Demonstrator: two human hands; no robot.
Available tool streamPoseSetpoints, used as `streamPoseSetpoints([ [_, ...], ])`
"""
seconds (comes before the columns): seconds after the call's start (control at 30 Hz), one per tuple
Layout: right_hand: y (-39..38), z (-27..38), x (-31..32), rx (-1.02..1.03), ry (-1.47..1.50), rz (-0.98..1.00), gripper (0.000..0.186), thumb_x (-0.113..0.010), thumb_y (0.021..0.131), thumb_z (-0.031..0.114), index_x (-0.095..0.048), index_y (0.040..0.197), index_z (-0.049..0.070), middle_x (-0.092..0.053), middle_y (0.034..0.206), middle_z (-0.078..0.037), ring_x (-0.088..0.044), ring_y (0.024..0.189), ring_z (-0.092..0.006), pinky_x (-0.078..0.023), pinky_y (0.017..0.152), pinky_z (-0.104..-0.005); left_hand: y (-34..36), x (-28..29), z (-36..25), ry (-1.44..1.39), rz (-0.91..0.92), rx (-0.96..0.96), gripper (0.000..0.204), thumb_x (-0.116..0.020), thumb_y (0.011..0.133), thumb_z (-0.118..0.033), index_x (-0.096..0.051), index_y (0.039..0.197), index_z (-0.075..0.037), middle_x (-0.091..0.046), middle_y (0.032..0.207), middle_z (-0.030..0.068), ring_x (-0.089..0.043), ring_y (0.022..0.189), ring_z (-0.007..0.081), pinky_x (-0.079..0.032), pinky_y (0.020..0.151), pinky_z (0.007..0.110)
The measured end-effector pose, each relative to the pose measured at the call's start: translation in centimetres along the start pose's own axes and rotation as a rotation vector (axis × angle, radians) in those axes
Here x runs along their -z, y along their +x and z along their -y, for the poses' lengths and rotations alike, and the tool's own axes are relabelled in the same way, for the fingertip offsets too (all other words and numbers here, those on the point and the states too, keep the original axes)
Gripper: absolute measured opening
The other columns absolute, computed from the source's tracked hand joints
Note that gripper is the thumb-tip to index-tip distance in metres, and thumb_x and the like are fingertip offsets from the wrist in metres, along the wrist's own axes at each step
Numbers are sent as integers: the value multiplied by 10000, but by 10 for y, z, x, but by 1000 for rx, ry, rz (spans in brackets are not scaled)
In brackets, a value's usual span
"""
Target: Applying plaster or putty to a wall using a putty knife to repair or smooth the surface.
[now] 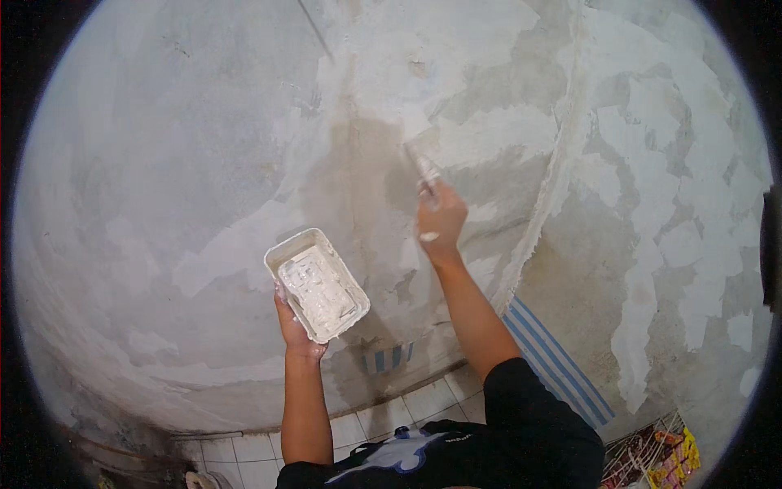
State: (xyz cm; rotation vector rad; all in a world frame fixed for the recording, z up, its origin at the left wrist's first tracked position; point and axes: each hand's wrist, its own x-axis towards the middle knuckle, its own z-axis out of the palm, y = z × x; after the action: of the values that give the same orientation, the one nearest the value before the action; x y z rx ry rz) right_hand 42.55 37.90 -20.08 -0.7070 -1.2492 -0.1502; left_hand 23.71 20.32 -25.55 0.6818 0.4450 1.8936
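My left hand (300, 334) grips a white rectangular plastic tub (318, 285) from below and the left side; white paste coats its inside. My right hand (440, 212) is closed on the handle of a paste-smeared putty knife (419, 159), raised to the grey wall (204, 130) just above and right of the tub. The blade is blurred, and whether it touches the wall I cannot tell. The wall carries patchy white coats, and white smears show on both my hands.
A rough vertical seam (538, 228) divides the wall, with blue stripes (554, 354) low on the right. White floor tiles (349, 430) run along the wall's foot. A tangled pile of wires and colourful packets (660, 456) lies at lower right.
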Motion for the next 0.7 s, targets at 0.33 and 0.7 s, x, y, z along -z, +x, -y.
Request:
streamPoseSetpoints([
  [0.33,-69,6,-1,323,-89,448,102,-565,654,62,-615,720,121,-605,685,-103,-595,627,-311,-481,580,-414,0,13,8,-17,35,-97,637,-333,915,-558,-350,1364,-107,-459,1312,126,-515,1141,310,-485,908,461],
  [0.7,57,-59,11,-266,-383,-56,218,-516,847,181,-628,927,12,-618,761,-206,-613,768,-377,-479,674,-468,-1,14,11,16,-15,-122,675,-350,899,-584,-342,1368,-98,-445,1323,129,-511,1143,310,-483,914,462],
])
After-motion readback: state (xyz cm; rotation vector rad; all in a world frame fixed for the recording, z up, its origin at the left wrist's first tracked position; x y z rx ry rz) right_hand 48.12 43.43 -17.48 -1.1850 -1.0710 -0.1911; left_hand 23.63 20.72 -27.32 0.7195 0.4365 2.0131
